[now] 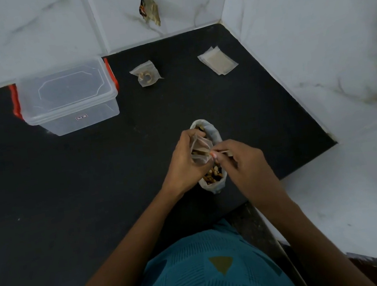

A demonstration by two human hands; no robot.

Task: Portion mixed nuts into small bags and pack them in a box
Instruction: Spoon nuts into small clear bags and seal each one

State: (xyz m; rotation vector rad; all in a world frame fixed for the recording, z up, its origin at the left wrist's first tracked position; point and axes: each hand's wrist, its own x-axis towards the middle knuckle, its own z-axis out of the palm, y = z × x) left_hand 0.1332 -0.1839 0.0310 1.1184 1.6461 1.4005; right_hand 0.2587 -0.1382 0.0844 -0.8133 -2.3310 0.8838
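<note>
Now my left fingers (188, 139) pinch the bag (199, 158) open just over the nuts (212, 175), so spills should drop back; my right fingers (225, 146) pinch a spoon (223, 152).

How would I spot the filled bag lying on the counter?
On the black counter, near the tiled wall, a small bag lies right of the clear box. Unlike the flat empty bags farther right, it is plump and lumpy.
</note>
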